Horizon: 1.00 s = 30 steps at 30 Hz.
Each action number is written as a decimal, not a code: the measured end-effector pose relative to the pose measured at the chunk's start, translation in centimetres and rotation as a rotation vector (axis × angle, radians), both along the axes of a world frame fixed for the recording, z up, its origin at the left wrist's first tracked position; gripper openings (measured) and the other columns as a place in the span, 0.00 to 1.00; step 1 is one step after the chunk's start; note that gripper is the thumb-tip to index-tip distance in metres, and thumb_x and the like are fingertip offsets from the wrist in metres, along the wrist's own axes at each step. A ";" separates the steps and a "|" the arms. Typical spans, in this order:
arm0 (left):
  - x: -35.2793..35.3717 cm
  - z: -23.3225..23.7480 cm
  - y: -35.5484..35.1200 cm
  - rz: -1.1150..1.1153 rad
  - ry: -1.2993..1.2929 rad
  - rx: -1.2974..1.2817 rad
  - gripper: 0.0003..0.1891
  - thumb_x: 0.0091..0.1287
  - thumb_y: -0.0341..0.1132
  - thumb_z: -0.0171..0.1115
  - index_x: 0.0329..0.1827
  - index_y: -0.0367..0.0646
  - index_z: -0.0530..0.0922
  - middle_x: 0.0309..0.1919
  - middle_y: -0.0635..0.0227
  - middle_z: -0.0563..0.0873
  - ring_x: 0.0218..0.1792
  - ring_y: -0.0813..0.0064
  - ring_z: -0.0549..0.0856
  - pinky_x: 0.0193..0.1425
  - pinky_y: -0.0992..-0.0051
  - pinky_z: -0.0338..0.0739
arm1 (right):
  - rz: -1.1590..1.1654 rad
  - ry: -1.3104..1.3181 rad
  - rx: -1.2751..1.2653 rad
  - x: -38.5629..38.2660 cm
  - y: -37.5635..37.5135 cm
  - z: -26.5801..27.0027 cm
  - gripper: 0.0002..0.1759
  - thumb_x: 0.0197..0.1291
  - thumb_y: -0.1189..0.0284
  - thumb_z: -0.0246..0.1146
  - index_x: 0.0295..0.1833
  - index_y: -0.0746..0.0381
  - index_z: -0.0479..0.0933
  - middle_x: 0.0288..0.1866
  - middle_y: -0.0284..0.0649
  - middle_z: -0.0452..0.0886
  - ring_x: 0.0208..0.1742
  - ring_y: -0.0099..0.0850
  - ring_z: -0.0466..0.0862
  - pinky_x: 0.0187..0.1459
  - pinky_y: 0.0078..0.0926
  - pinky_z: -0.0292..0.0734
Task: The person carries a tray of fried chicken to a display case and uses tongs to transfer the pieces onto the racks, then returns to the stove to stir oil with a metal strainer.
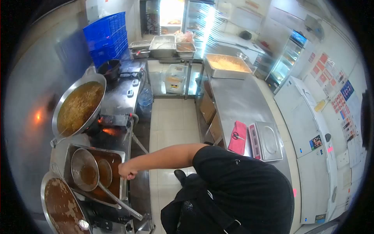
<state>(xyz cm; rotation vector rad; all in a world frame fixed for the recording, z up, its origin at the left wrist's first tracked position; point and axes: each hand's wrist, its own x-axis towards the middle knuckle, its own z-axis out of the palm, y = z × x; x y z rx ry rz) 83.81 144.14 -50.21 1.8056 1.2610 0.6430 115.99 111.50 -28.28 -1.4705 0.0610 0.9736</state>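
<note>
My right hand (126, 171) reaches left over the near rim of a metal tray (122, 158) of brown liquid. Its fingers are curled, and what they hold, if anything, is hidden. Just left of it, a small round ladle or strainer (104, 174) lies in the liquid. Beside that, a large round strainer (84, 169) rests in the tray, its long handle (124, 206) slanting out over the near corner. My left hand is out of view.
A wok of bubbling oil and food (82, 105) stands beyond the tray; another wok (62, 206) sits nearer. On the right counter (241, 97) are scissors (236, 136) on a pink cloth (237, 146), a scale (268, 140) and a tray of pale crumbs (228, 75). Blue crates (105, 37) stand behind.
</note>
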 end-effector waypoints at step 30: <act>3.4 -7.6 -8.6 -0.472 0.298 0.148 0.42 0.51 0.39 0.82 0.67 0.43 0.66 0.31 0.57 0.87 0.30 0.57 0.88 0.37 0.57 0.82 | 0.070 -1.007 -0.995 -13.8 -11.7 5.6 0.14 0.68 0.68 0.56 0.47 0.70 0.69 0.29 0.55 0.83 0.32 0.56 0.86 0.33 0.55 0.79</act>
